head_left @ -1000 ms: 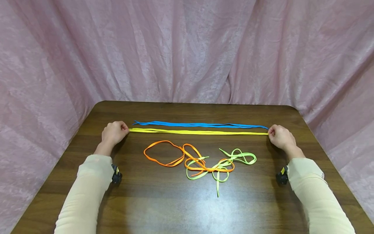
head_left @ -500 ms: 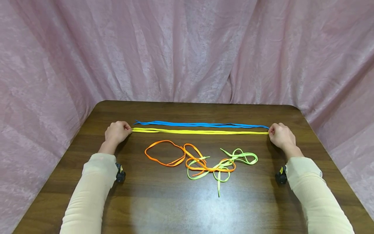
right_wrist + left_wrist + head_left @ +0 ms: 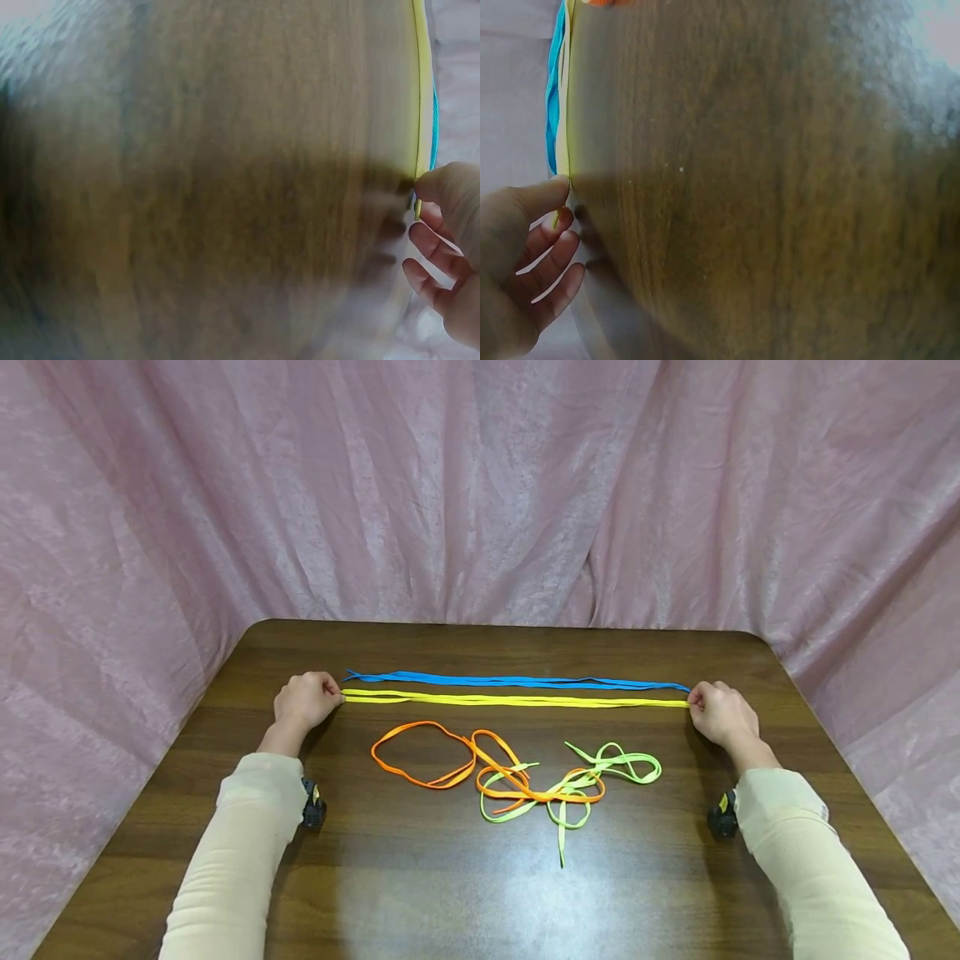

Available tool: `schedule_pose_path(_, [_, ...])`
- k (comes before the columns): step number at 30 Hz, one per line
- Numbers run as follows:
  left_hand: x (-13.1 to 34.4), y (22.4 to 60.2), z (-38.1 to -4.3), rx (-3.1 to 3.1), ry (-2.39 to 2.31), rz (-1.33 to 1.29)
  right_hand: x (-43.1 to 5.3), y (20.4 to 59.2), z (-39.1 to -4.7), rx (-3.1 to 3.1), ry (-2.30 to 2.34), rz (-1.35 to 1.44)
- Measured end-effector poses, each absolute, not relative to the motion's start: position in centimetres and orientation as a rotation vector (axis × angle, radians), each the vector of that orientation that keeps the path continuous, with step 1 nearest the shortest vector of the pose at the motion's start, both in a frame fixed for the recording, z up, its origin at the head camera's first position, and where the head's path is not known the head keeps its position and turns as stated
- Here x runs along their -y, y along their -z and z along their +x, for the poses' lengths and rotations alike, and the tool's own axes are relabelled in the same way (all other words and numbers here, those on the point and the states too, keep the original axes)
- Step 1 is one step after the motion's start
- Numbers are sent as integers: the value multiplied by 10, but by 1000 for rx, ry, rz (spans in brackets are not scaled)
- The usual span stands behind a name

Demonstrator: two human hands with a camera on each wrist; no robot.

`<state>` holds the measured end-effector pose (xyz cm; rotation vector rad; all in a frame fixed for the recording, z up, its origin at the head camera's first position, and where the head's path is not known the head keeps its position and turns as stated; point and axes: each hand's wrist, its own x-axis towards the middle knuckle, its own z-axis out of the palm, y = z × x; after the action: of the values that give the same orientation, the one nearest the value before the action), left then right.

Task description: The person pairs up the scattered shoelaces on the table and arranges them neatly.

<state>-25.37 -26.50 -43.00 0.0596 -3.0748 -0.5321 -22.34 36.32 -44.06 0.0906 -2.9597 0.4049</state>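
A pink curtain hangs behind the wooden table. Across the table's far half a yellow lace lies stretched straight, just beside a blue lace. The left hand pinches the yellow lace's one end, the right hand pinches the other, fingers curled. Nearer, an orange lace and a green lace lie tangled together
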Motion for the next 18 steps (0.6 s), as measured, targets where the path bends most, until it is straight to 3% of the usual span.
schedule_pose_path(18, [266, 419, -245, 3041, 516, -66, -360, 433, -212, 3043, -346, 199])
